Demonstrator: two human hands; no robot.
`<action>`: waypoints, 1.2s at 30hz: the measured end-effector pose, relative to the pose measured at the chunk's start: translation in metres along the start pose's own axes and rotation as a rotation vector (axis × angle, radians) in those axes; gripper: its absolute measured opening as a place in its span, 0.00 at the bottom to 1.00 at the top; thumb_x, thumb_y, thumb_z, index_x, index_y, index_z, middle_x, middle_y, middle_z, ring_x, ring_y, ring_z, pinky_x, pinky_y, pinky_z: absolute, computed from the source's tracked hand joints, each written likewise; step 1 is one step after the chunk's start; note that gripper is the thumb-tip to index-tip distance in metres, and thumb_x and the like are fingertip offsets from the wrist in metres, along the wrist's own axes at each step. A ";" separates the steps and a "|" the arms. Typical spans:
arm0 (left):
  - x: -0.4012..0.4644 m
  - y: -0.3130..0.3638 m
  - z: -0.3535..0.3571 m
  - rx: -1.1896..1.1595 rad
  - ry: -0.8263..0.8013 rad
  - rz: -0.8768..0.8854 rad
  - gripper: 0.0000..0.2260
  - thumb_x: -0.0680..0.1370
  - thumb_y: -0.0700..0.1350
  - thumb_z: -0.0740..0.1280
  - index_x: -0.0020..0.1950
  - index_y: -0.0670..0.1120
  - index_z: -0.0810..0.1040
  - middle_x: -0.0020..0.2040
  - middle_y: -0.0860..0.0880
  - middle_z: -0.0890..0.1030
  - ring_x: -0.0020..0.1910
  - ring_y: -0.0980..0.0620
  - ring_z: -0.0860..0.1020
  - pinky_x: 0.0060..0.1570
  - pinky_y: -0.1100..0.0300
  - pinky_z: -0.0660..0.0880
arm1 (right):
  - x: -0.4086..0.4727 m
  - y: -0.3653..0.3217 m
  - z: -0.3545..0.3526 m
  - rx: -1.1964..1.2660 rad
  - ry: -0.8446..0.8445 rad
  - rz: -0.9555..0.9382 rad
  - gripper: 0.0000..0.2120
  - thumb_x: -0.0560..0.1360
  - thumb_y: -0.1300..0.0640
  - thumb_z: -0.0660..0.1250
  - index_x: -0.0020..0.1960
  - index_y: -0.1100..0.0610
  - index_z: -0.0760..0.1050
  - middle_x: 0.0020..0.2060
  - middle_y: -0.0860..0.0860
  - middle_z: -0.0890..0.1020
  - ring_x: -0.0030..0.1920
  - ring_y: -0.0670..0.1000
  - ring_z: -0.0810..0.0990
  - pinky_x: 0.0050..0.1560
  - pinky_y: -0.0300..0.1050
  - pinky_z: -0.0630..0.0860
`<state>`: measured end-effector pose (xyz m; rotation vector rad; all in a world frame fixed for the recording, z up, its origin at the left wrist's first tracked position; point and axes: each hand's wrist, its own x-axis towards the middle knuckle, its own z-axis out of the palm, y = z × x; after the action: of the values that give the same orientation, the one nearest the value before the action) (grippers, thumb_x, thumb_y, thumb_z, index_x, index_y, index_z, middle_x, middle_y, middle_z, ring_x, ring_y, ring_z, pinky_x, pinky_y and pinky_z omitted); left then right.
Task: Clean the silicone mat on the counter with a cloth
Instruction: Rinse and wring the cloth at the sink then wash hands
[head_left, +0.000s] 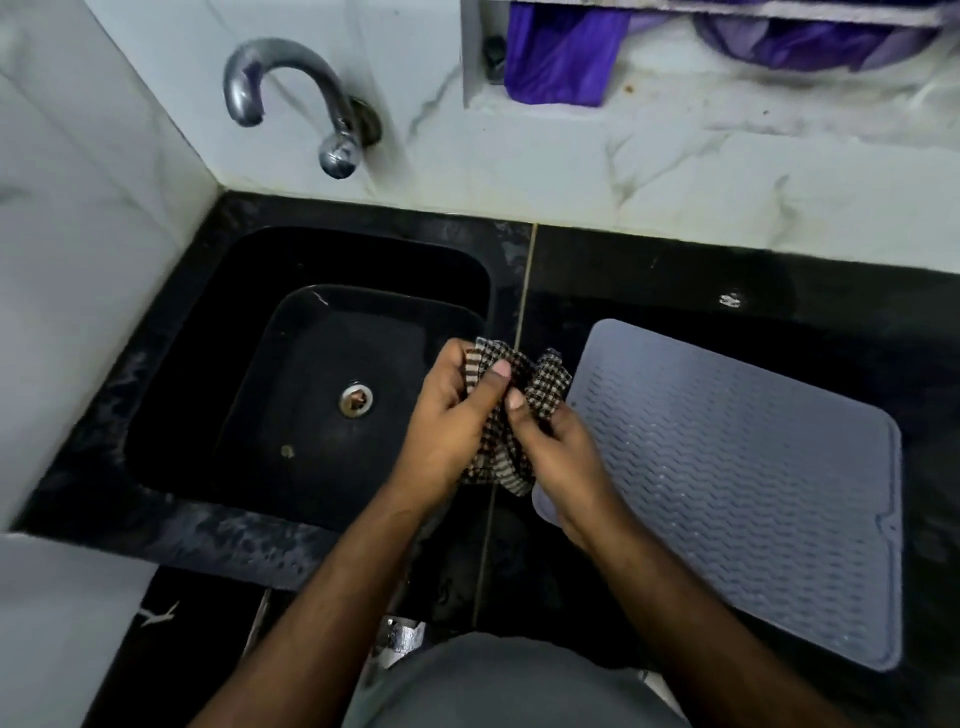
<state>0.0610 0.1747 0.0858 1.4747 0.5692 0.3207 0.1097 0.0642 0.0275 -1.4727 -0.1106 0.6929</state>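
The black counter (675, 270) spans your view beneath a white marble-patterned wall (571, 171), with the black sink (208, 332) sunk into its left half and a chrome tap (291, 98) projecting from the wall above it. On the counter to the right of the sink lies the grey silicone mat (737, 478), flat, its ribbed face up and its near left corner hidden under your right wrist. Your left hand (447, 431) and your right hand (561, 462) meet above the strip of counter between sink and mat, side by side. Both hands are clamped on the checked cloth (511, 410), fingers curled round it and thumbs pressed on top; the cloth is bunched between them, its ends protruding above and below. The round metal drain (356, 398) sits in the sink floor.
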 end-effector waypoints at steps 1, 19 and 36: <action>-0.002 -0.001 0.000 -0.049 0.017 -0.029 0.04 0.83 0.42 0.66 0.53 0.41 0.75 0.48 0.38 0.81 0.48 0.44 0.81 0.54 0.42 0.79 | 0.001 -0.001 -0.002 0.048 -0.016 0.008 0.19 0.79 0.43 0.67 0.64 0.53 0.79 0.57 0.52 0.85 0.58 0.53 0.84 0.63 0.59 0.78; -0.004 0.009 -0.019 -0.098 0.102 0.112 0.05 0.81 0.52 0.65 0.52 0.51 0.74 0.45 0.42 0.74 0.45 0.43 0.72 0.48 0.41 0.72 | 0.030 -0.001 0.011 0.126 -0.152 0.320 0.16 0.78 0.47 0.70 0.60 0.57 0.80 0.53 0.54 0.86 0.57 0.56 0.84 0.61 0.56 0.80; 0.007 0.019 -0.104 0.340 0.305 0.248 0.07 0.79 0.52 0.69 0.51 0.50 0.77 0.41 0.49 0.83 0.41 0.46 0.82 0.43 0.44 0.80 | 0.042 -0.038 0.066 -0.540 -0.012 -0.136 0.14 0.74 0.33 0.65 0.51 0.40 0.73 0.45 0.42 0.82 0.45 0.42 0.81 0.42 0.44 0.78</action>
<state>0.0133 0.2672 0.1035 1.8459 0.7095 0.6775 0.1263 0.1443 0.0577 -1.9541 -0.4300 0.5839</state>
